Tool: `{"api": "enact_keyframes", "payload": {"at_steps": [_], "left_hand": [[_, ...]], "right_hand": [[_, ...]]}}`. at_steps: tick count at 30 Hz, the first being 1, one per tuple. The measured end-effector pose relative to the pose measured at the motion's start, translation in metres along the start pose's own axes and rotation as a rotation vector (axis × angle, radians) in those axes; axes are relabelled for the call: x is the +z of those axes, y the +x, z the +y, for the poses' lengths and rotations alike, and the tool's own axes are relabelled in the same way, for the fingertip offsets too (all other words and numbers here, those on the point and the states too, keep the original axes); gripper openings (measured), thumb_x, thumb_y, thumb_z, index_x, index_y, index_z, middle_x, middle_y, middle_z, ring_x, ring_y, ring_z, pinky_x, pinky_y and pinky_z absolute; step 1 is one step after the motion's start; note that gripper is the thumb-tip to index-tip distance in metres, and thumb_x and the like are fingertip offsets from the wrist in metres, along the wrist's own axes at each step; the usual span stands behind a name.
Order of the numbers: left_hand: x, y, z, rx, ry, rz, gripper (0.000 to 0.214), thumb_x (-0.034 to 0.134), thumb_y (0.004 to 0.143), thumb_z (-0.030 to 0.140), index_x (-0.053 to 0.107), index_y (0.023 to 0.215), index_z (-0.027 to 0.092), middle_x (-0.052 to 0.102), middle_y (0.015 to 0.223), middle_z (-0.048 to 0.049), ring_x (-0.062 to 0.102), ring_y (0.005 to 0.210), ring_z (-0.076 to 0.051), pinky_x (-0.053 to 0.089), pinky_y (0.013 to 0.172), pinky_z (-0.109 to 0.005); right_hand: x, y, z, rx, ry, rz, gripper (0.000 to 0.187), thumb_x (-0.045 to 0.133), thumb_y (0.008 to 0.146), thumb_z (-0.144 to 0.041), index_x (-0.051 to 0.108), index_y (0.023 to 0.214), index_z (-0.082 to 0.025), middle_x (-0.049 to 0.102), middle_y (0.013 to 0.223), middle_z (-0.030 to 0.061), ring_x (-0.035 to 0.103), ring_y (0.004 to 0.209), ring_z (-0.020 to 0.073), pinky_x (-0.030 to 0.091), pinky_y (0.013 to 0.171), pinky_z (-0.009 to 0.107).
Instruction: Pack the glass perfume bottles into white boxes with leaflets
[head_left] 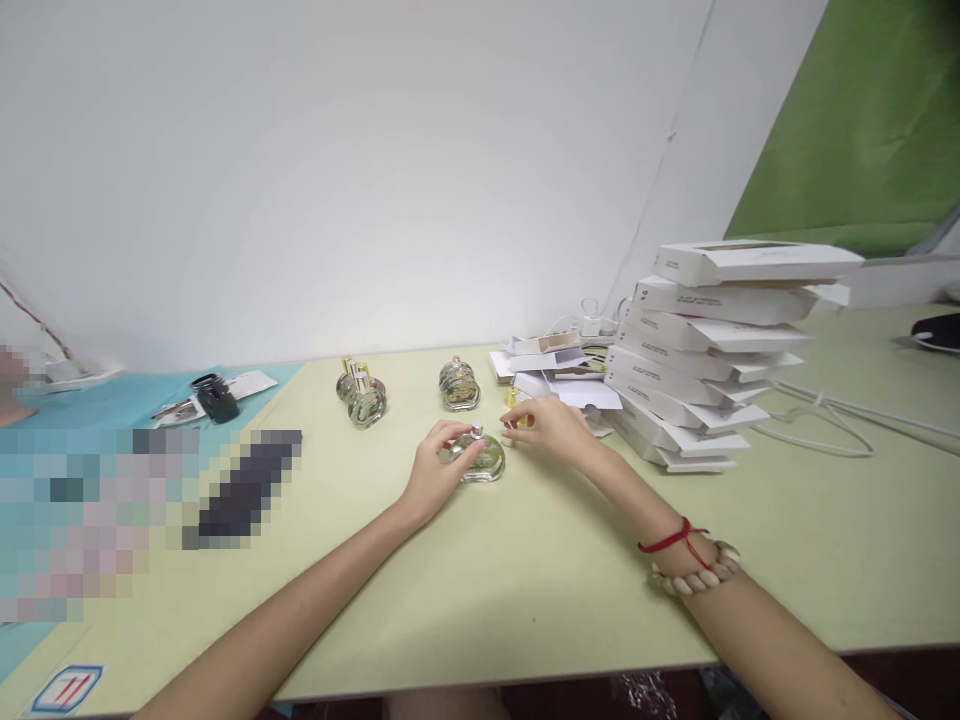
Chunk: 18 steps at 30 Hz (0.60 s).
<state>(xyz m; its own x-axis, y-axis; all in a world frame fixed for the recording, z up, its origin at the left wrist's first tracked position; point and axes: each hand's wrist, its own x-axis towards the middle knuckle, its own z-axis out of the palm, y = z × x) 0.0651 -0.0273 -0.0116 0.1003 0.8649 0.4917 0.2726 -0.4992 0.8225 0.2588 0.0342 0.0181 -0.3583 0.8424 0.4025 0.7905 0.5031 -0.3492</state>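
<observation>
A round glass perfume bottle with a silver neck stands on the pale green table. My left hand is closed round its left side and holds it. Just to the right of the bottle's neck, my right hand pinches a small yellow cap between its fingertips. Farther back stand more bottles: two close together at the left and one in the middle.
A leaning stack of flat white boxes rises at the right, with loose white cards and folded boxes beside it. White cables trail over the right side. A blue mat with a dark clip lies at the left.
</observation>
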Motion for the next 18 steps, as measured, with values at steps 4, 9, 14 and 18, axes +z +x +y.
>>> {"api": "enact_keyframes", "payload": {"at_steps": [4, 9, 14, 18], "left_hand": [[0.001, -0.001, 0.000, -0.039, -0.053, -0.063, 0.029, 0.060, 0.073, 0.035, 0.061, 0.097, 0.019, 0.062, 0.101, -0.0057, 0.055, 0.093, -0.017, 0.041, 0.083, -0.031], [0.001, -0.001, 0.001, -0.020, -0.040, -0.080, 0.029, 0.060, 0.073, 0.035, 0.061, 0.096, 0.017, 0.062, 0.098, -0.0051, 0.056, 0.090, -0.017, 0.041, 0.081, -0.029], [0.002, 0.000, 0.001, 0.001, -0.032, -0.074, 0.030, 0.060, 0.072, 0.035, 0.061, 0.096, 0.016, 0.063, 0.092, -0.0038, 0.055, 0.084, -0.016, 0.042, 0.076, -0.027], [0.002, 0.000, 0.001, 0.007, -0.021, -0.071, 0.032, 0.061, 0.072, 0.034, 0.059, 0.099, 0.017, 0.062, 0.094, -0.0040, 0.055, 0.085, -0.016, 0.041, 0.078, -0.028]], "right_hand": [[-0.005, 0.000, -0.018, -0.041, 0.294, 0.183, 0.027, 0.053, 0.078, -0.044, 0.069, 0.088, -0.026, 0.068, 0.082, 0.0030, 0.057, 0.069, 0.0169, 0.037, 0.052, 0.027], [-0.004, -0.003, -0.044, -0.172, 0.624, 0.288, 0.025, 0.054, 0.078, -0.040, 0.068, 0.091, -0.024, 0.067, 0.093, 0.0047, 0.058, 0.085, 0.0171, 0.041, 0.050, 0.022], [0.004, -0.006, -0.049, -0.200, 0.625, 0.168, 0.019, 0.061, 0.073, -0.036, 0.070, 0.083, -0.024, 0.068, 0.088, 0.0049, 0.060, 0.083, 0.0171, 0.041, 0.047, 0.021], [0.007, -0.005, -0.046, -0.143, 0.655, 0.165, 0.021, 0.064, 0.069, -0.038, 0.071, 0.080, -0.022, 0.068, 0.084, 0.0052, 0.061, 0.079, 0.0168, 0.040, 0.045, 0.020]]}}
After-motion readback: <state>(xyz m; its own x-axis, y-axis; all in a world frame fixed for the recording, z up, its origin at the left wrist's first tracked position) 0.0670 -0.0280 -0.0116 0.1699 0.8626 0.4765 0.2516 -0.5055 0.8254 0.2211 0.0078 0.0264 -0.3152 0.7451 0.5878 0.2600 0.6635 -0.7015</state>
